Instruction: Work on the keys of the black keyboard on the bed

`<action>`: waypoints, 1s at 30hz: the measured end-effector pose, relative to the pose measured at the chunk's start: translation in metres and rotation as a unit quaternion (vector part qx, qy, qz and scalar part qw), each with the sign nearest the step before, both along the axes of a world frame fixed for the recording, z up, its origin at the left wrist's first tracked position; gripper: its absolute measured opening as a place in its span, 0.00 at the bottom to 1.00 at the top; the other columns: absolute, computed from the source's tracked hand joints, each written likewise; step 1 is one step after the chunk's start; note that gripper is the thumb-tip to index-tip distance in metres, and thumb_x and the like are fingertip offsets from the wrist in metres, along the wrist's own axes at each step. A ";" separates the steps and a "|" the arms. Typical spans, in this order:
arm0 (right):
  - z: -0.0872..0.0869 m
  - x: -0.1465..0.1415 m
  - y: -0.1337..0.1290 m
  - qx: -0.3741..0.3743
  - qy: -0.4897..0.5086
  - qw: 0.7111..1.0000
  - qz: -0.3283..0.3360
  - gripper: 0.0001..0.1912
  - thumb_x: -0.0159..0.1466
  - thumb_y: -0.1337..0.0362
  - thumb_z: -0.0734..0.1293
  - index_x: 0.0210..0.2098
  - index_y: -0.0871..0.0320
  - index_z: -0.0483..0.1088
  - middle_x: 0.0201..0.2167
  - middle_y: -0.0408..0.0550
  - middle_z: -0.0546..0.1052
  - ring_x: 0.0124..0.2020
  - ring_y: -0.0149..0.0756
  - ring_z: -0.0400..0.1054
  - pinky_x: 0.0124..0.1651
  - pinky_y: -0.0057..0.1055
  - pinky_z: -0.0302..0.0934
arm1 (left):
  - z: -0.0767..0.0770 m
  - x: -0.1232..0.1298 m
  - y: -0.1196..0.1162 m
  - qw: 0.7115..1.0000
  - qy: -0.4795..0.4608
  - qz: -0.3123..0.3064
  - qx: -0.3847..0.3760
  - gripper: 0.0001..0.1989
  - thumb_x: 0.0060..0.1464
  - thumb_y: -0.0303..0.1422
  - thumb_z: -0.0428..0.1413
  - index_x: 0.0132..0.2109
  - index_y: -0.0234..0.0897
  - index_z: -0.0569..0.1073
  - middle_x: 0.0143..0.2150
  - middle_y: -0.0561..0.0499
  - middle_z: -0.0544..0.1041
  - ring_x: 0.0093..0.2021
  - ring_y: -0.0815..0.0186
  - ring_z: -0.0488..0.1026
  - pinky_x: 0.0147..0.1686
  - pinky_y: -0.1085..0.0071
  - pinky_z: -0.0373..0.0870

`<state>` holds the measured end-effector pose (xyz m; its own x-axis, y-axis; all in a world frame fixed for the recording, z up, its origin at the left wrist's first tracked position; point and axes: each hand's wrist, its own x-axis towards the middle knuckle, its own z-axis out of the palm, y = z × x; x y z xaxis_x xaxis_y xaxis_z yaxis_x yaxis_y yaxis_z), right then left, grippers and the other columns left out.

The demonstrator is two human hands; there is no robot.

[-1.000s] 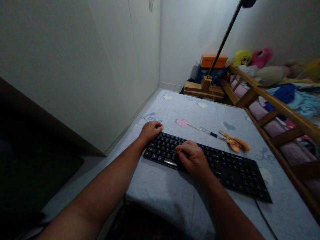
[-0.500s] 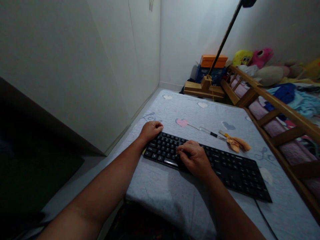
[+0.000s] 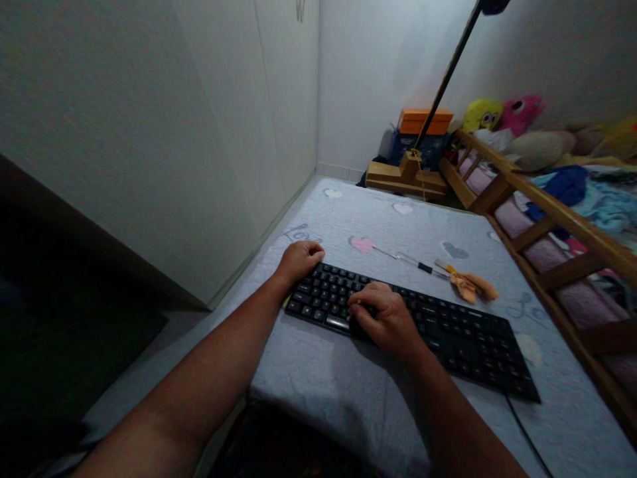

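Bluish cloth (image 3: 423, 229), keyboard (image 3: 460, 345), wooden rail (image 3: 552, 201), left fingers (image 3: 311, 246) curled, right fingers (image 3: 367, 293) pinched, hold unclear

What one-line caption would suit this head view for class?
Left hand at one corner of a black keyboard, right hand curled over its keys, crumpled orange item beyond on heart-patterned cover.

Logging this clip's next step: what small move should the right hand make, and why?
Perhaps slide the right hand slightly along the keyboard: the hand is curled low beside the space bar, while the left hand sits at the far left corner, possibly steadying it.
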<state>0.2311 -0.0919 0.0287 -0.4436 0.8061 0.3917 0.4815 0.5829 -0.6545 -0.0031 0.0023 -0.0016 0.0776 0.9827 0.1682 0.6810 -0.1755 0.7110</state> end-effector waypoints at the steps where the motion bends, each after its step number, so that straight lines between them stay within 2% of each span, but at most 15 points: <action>1: -0.001 0.000 0.001 0.003 0.001 1.000 -0.004 0.08 0.61 0.72 0.65 0.33 0.57 0.77 0.29 0.47 0.76 0.34 0.37 0.69 0.42 0.36 0.61 | 0.000 0.000 0.000 1.000 0.002 -0.001 0.000 0.13 0.52 0.36 0.53 0.35 0.35 0.81 0.33 0.48 0.82 0.36 0.61 0.77 0.38 0.68 0.69; 8: -0.003 0.002 0.003 0.026 0.004 0.999 -0.028 0.09 0.62 0.72 0.65 0.34 0.57 0.77 0.29 0.47 0.77 0.34 0.38 0.70 0.41 0.35 0.61 | -0.002 -0.001 0.001 1.000 0.005 0.001 -0.001 0.13 0.52 0.36 0.53 0.35 0.36 0.81 0.33 0.49 0.82 0.36 0.61 0.77 0.38 0.69 0.69; 16: -0.002 0.002 0.000 -0.004 -0.001 1.000 0.012 0.08 0.60 0.72 0.65 0.32 0.57 0.77 0.30 0.48 0.76 0.36 0.38 0.69 0.43 0.36 0.61 | 0.001 0.000 0.000 1.000 0.005 0.006 -0.001 0.13 0.52 0.36 0.54 0.35 0.35 0.81 0.33 0.48 0.82 0.36 0.61 0.77 0.38 0.69 0.69; 30: -0.001 -0.001 -0.002 -0.005 0.018 0.999 0.028 0.09 0.62 0.72 0.65 0.33 0.56 0.76 0.29 0.46 0.77 0.35 0.37 0.69 0.42 0.37 0.61 | 0.000 0.000 0.000 1.000 0.004 0.005 0.002 0.12 0.52 0.36 0.54 0.35 0.36 0.81 0.33 0.49 0.82 0.36 0.61 0.77 0.38 0.69 0.69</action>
